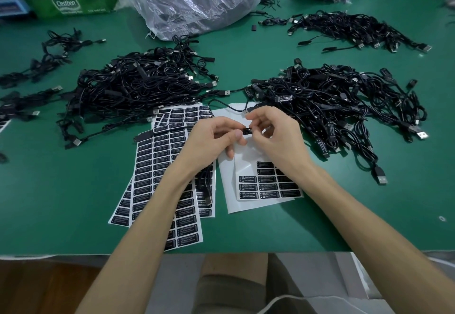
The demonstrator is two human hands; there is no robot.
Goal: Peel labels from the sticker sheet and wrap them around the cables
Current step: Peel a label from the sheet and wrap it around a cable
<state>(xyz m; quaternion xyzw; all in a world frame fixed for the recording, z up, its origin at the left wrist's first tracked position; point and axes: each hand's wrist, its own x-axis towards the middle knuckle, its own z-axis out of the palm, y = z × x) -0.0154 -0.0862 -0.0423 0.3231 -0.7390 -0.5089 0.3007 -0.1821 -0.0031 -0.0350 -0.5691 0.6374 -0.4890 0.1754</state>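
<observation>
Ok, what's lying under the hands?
A mostly peeled sticker sheet, black labels left only near its lower end. Left hand and right hand pinch a labelled cable above it, hiding the sheet's middle.

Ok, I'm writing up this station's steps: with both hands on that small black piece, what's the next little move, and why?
Probably roll the label fully closed and press it flat. Both the left hand and right hand pinch it above the partly peeled sticker sheet, its print showing between them, so wrapping looks unfinished.
</observation>
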